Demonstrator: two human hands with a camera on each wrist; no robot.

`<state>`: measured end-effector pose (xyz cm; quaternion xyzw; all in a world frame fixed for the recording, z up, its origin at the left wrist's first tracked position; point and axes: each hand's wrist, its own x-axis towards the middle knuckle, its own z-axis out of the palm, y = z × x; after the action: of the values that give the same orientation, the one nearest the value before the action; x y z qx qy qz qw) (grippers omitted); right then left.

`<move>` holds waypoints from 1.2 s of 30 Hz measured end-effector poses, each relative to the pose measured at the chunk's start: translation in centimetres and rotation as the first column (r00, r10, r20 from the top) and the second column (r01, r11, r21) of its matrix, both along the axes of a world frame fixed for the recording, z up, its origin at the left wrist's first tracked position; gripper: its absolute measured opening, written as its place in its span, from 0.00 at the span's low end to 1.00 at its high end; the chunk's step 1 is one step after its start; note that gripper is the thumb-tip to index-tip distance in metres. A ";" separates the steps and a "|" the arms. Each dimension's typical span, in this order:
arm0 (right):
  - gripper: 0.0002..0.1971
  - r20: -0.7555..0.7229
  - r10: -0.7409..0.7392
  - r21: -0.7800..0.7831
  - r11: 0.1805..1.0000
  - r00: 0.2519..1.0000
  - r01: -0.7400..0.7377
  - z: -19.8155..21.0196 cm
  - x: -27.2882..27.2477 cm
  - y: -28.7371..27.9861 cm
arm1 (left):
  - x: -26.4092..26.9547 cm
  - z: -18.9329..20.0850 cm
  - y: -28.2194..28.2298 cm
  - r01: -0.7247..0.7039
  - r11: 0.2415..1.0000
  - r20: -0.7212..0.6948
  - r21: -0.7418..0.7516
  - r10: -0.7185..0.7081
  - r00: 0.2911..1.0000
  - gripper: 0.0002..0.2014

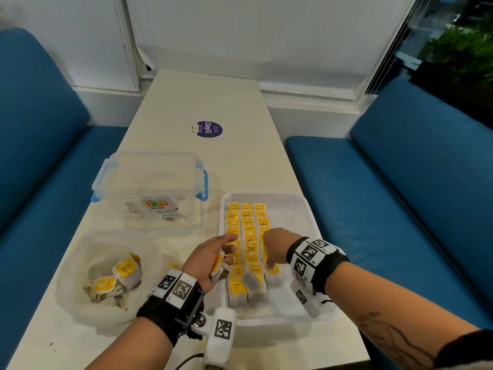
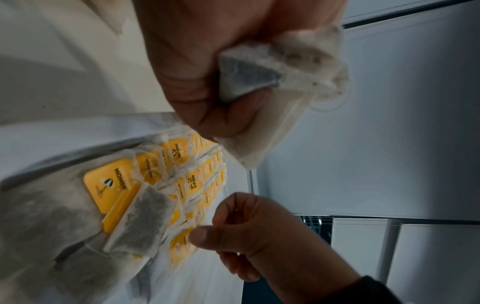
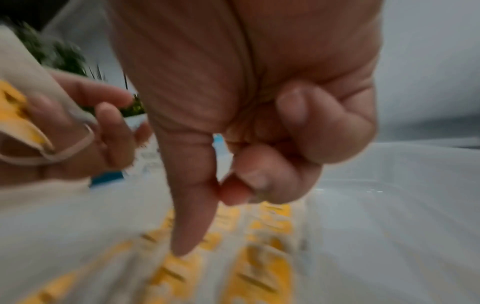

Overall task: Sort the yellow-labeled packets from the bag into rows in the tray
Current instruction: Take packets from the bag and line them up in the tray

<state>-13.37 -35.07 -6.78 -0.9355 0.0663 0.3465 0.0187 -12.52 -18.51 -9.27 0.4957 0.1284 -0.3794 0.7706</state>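
Observation:
A white tray (image 1: 306,209) on the table holds three rows of yellow-labeled packets (image 1: 249,236). One packet (image 1: 250,283) lies tilted and face down across the near end of the rows. My left hand (image 1: 224,252) hovers at the tray's left rim and grips a small bunch of packets (image 1: 220,268), which shows in the left wrist view as pale sachets (image 2: 285,67). My right hand (image 1: 269,252) is low over the right row with its fingers curled and nothing between them (image 3: 233,174), the thumb pointing down at the labels. A translucent bag (image 1: 74,263) at the left contains more packets (image 1: 125,268).
A clear lidded box (image 1: 152,182) with blue clips stands behind the bag. A purple sticker (image 1: 209,129) marks the far table. Blue benches (image 1: 400,196) flank the narrow table. The tray's right part (image 1: 293,263) has no packets in it.

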 end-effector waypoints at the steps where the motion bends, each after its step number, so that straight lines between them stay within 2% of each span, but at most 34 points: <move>1: 0.16 -0.031 0.035 0.018 0.999 0.999 -0.035 0.3 0.1 0.7 | 0.0 0.0 0.0 -0.003 1.000 -0.004 -0.001 0.003 1.000 0.07; 2: 0.12 -0.065 0.058 0.026 0.998 0.996 -0.056 0.4 0.1 1.5 | 0.0 0.0 -0.1 -0.004 1.000 -0.006 -0.001 0.004 1.000 0.06; 5: 0.18 -0.098 0.057 -0.030 0.998 0.994 -0.060 0.1 0.2 3.3 | -0.1 0.2 -0.2 0.001 1.000 0.002 -0.002 -0.001 1.000 0.06; 8: 0.20 -0.116 0.089 -0.084 0.992 0.989 -0.099 -0.2 0.2 4.0 | -0.1 0.4 0.1 0.001 1.000 0.015 -0.005 -0.001 1.000 0.07; 12: 0.19 -0.209 0.111 -0.089 0.987 0.972 -0.132 -0.9 0.4 4.3 | -0.1 0.2 0.7 -0.013 1.000 0.020 -0.008 0.013 1.000 0.09; 17: 0.16 -0.246 0.090 -0.059 0.992 0.965 -0.108 -1.5 0.9 4.3 | -0.3 0.1 1.3 -0.024 1.000 0.016 -0.007 0.024 1.000 0.09; 20: 0.17 -0.226 0.083 0.000 0.996 0.971 -0.085 -0.5 0.9 3.7 | -0.3 0.4 1.3 -0.020 1.000 0.039 0.014 0.019 0.999 0.07; 23: 0.10 -0.068 -0.037 0.207 0.977 0.997 0.050 2.4 0.5 2.0 | -0.4 0.4 1.0 -0.004 0.997 0.096 0.080 -0.004 0.995 0.06; 24: 0.07 -0.029 -0.135 0.337 0.932 0.990 0.137 3.3 0.1 1.2 | -0.5 0.4 0.9 0.006 0.994 0.115 0.106 -0.018 0.993 0.06; 25: 0.06 -0.012 -0.236 0.476 0.853 0.972 0.213 4.1 -0.2 0.5 | -0.6 0.4 0.7 0.019 0.992 0.129 0.124 -0.035 0.991 0.06; 27: 0.08 -0.013 -0.386 0.702 0.654 0.922 0.283 4.9 -0.8 -0.9 | -0.8 0.5 0.2 0.057 0.990 0.148 0.125 -0.076 0.986 0.06; 30: 0.09 -0.045 -0.531 0.869 0.397 0.846 0.296 4.5 -1.6 -1.8 | -1.3 1.0 -0.8 0.133 0.986 0.163 0.099 -0.148 0.975 0.10; 32: 0.09 -0.058 -0.594 0.908 0.303 0.802 0.290 3.9 -2.2 -2.0 | -1.4 1.4 -1.4 0.150 0.987 0.186 0.050 -0.157 0.970 0.17; 34: 0.08 -0.054 -0.637 0.928 0.252 0.769 0.274 3.1 -2.7 -2.1 | -1.3 1.6 -1.9 0.149 0.989 0.210 0.021 -0.150 0.966 0.22; 36: 0.09 -0.053 -0.664 0.941 0.216 0.746 0.260 2.5 -3.0 -2.3 | -1.2 1.7 -2.3 0.134 0.991 0.214 0.015 -0.134 0.968 0.18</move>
<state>-16.42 -37.34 -4.33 -0.7424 0.1426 0.1199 0.6435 -13.76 -20.85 -7.58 0.5415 0.0108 -0.3747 0.7525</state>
